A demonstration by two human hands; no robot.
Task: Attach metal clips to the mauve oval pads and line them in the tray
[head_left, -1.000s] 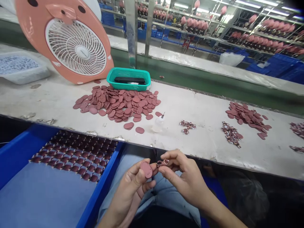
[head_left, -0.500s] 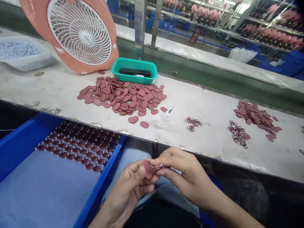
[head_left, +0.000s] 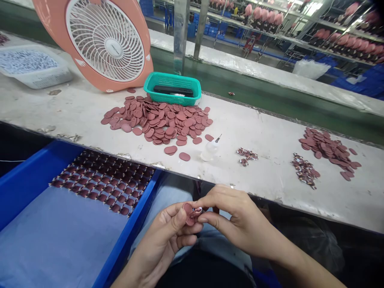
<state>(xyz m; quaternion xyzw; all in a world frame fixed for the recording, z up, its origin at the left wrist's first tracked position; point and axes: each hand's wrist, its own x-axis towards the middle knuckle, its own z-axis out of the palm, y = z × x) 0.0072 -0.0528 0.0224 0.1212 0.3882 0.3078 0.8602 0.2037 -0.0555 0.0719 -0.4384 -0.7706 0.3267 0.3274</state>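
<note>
Between the thumb and fingers of my left hand (head_left: 168, 232) is a reddish-brown oval disc (head_left: 189, 214), held over my lap. My right hand (head_left: 231, 216) pinches a small reddish-brown bow-like piece with a whitish part (head_left: 197, 212) against the disc's right side. Where exactly the two pieces meet is hidden by my fingers. On the bench ahead lies a large heap of similar oval discs (head_left: 162, 120). A small clear bottle with a needle tip (head_left: 210, 150) stands to the right of that heap. Little bow-like pieces (head_left: 246, 155) lie in a cluster farther right.
A blue bin (head_left: 102, 266) at my left holds rows of assembled pieces (head_left: 102, 186). A green basket (head_left: 196, 90), an orange fan (head_left: 105, 44) and a white tray (head_left: 51, 76) stand on the bench (head_left: 264, 132). More discs (head_left: 327, 148) and bow-like pieces (head_left: 303, 171) lie at right.
The view has shifted slightly, so the bench items appear a little farther right. Both hands keep hold of the pieces; the whitish part beside the disc appears turned slightly.
</note>
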